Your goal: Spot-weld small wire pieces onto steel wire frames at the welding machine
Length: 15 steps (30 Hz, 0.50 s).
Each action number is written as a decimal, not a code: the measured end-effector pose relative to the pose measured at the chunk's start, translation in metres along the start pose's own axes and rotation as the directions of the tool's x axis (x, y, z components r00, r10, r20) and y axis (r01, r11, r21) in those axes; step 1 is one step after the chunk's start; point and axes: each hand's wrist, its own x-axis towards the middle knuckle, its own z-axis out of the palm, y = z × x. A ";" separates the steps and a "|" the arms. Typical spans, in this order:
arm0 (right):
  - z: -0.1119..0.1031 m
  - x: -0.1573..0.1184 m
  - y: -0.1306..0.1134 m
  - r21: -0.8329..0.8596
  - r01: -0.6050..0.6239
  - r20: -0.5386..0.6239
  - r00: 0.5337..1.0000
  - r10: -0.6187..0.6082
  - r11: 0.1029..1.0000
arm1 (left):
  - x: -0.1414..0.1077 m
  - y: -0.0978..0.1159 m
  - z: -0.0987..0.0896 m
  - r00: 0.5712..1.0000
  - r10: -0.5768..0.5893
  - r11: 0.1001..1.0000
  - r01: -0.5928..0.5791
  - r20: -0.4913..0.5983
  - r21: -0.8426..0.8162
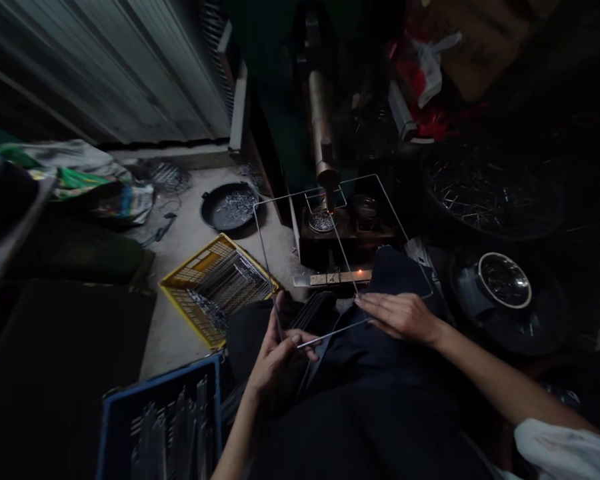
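Observation:
A large rectangular wire frame (pixel 307 343) is stretched out over my lap, its far side passing beside the electrode of a spot welder (pixel 325 143). My left hand (pixel 276 353) grips the near left corner of this frame between thumb and fingers. In my right hand (pixel 403 315), the fingertips pinch the near end of a thin metal rod (pixel 343 252). The rod's far end meets the electrode tip, where a small orange glow shows. Below the electrode sits a small dish of metal bits (pixel 321 221).
On the left are a yellow crate (pixel 167 283) of metal rods, a blue crate (pixel 111 397) of rods and a black pan (pixel 210 212) with small metal pieces. A large dark basin (pixel 445 217) and a round bowl (pixel 481 270) with wire pieces stand on the right.

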 end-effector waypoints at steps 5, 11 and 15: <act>0.009 0.036 0.045 -0.119 -0.083 -0.099 0.992 0.071 0.989 | 0.055 0.026 -0.014 0.992 0.115 0.993 -0.116 0.057 0.019; 0.013 0.101 0.105 -0.176 -0.282 -0.138 0.956 0.260 0.943 | 0.127 0.067 -0.033 0.976 0.208 0.978 -0.208 0.066 0.000; 0.008 0.124 0.131 -0.053 -0.257 -0.080 0.964 0.253 0.965 | 0.150 0.079 -0.043 0.973 0.218 0.976 -0.218 0.071 -0.010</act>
